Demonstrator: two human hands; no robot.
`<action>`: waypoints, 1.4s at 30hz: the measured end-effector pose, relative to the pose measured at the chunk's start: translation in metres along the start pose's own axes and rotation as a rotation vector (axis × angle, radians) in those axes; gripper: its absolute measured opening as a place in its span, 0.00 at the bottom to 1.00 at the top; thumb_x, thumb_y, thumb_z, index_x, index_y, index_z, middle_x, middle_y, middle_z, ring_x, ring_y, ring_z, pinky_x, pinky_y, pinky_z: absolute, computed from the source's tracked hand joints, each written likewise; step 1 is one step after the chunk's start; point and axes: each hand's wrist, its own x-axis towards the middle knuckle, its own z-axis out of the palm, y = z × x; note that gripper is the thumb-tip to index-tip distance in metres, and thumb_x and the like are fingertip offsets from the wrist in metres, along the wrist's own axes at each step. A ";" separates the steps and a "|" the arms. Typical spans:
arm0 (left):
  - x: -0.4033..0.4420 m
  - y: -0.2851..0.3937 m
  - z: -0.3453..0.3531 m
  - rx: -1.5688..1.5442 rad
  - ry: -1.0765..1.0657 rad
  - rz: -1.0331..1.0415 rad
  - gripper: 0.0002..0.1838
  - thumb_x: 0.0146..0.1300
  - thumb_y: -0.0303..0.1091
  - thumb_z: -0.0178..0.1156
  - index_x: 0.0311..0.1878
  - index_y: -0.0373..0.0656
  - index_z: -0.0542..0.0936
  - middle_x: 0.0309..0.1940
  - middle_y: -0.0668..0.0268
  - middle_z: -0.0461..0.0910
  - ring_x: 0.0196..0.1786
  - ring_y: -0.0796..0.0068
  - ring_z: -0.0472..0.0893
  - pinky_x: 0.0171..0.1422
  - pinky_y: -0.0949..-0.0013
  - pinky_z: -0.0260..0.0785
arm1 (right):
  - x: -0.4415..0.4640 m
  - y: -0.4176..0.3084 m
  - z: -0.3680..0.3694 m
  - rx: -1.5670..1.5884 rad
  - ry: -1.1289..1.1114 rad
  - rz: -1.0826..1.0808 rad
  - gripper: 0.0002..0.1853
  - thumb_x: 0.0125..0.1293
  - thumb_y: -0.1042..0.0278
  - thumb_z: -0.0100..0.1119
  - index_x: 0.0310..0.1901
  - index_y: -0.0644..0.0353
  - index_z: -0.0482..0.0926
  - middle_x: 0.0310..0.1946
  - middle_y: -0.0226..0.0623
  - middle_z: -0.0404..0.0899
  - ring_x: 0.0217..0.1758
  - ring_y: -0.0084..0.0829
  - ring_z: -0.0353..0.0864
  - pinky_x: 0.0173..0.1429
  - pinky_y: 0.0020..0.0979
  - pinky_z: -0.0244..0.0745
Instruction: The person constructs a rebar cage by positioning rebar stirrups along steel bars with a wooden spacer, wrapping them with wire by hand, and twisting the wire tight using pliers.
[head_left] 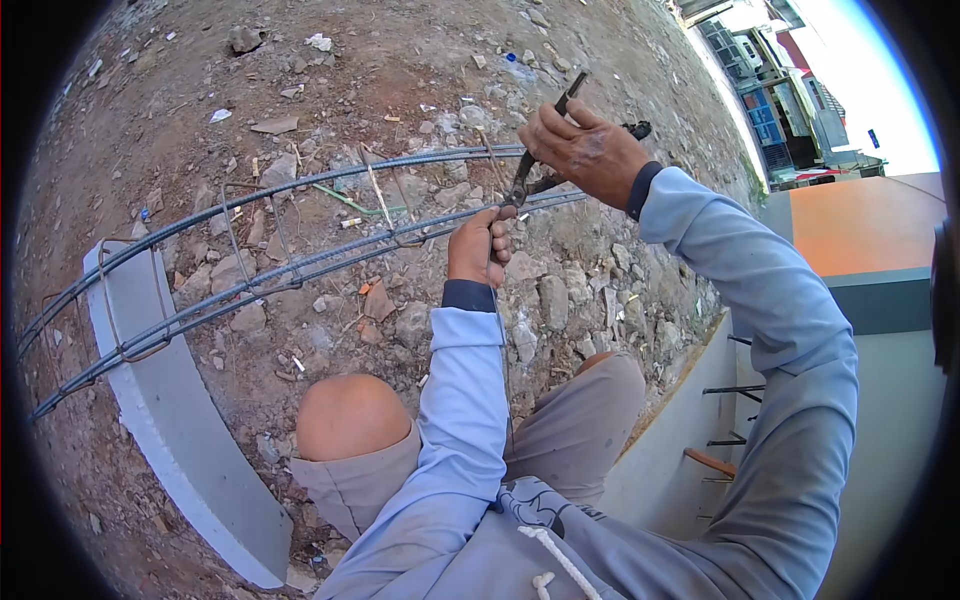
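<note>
A: What is the right hand (590,155) closed on?

B: A pair of long, dark metal pliers (519,186). The fingers are wrapped around the handles, which stand apart, and the head points down toward the left hand (478,246).

A: And how is that left one?

B: Clenched, just below the head of the pliers, with a thin dark wire (508,390) in its grip. The wire trails from the fist down beside the light blue sleeve (462,370). I cannot tell whether the jaws bite on it.

A: Where is the steel?

B: The long cage of blue-grey ribbed steel bars (300,182) runs from the far left to just under the hands, with thin brownish bent-metal hoops (110,302) around it at intervals. Toward its left end it passes across a flat grey concrete slab (190,420).

A: What is around all that?

B: Brown, stony ground (380,70) scattered with rubble, and a thin green strip (345,202) near the middle of the cage, on the ground
</note>
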 end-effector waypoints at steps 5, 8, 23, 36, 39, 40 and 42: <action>0.001 -0.004 0.001 -0.044 0.026 0.027 0.13 0.68 0.38 0.51 0.41 0.37 0.78 0.16 0.78 0.66 0.16 0.87 0.62 0.18 0.79 0.53 | 0.023 0.002 -0.013 -0.091 0.008 -0.064 0.17 0.57 0.65 0.56 0.49 0.59 0.73 0.45 0.32 0.73 0.59 0.31 0.67 0.67 0.34 0.56; -0.002 -0.017 0.012 -0.060 0.049 0.100 0.14 0.68 0.40 0.51 0.41 0.38 0.78 0.17 0.77 0.66 0.16 0.86 0.62 0.18 0.79 0.53 | 0.026 0.006 -0.017 0.033 -0.055 -0.060 0.10 0.59 0.64 0.55 0.41 0.58 0.77 0.39 0.33 0.75 0.51 0.31 0.71 0.57 0.32 0.62; -0.004 -0.053 0.048 -0.316 -0.121 -0.156 0.31 0.57 0.65 0.59 0.47 0.47 0.70 0.42 0.66 0.74 0.52 0.69 0.74 0.59 0.52 0.66 | 0.056 0.020 -0.050 0.618 -0.947 0.184 0.10 0.50 0.64 0.59 0.31 0.59 0.85 0.29 0.48 0.83 0.35 0.43 0.85 0.40 0.39 0.79; 0.030 -0.045 0.079 -0.657 -0.180 -0.173 0.08 0.64 0.38 0.54 0.33 0.46 0.74 0.30 0.67 0.79 0.31 0.72 0.81 0.35 0.69 0.75 | 0.060 0.026 -0.040 1.022 -1.392 0.444 0.14 0.50 0.62 0.59 0.35 0.61 0.83 0.27 0.50 0.81 0.32 0.46 0.83 0.39 0.41 0.78; 0.018 -0.030 0.086 -0.621 -0.121 -0.184 0.06 0.63 0.35 0.52 0.33 0.45 0.73 0.28 0.68 0.78 0.30 0.72 0.80 0.33 0.69 0.74 | 0.047 0.027 -0.058 0.772 -1.100 0.330 0.22 0.51 0.61 0.64 0.48 0.61 0.78 0.32 0.51 0.81 0.33 0.51 0.82 0.40 0.42 0.77; 0.021 -0.035 0.085 -0.645 -0.107 -0.184 0.07 0.63 0.36 0.52 0.33 0.45 0.73 0.28 0.68 0.78 0.31 0.72 0.80 0.34 0.68 0.74 | 0.049 0.031 -0.077 0.829 -0.953 0.433 0.23 0.52 0.60 0.64 0.49 0.61 0.77 0.35 0.50 0.81 0.37 0.49 0.81 0.43 0.42 0.77; 0.036 -0.045 0.083 -0.689 -0.085 -0.172 0.09 0.63 0.39 0.52 0.32 0.45 0.72 0.27 0.67 0.77 0.31 0.71 0.80 0.35 0.67 0.75 | 0.053 0.032 -0.110 0.922 -0.634 0.631 0.25 0.54 0.57 0.64 0.52 0.63 0.76 0.43 0.50 0.80 0.45 0.47 0.81 0.48 0.40 0.75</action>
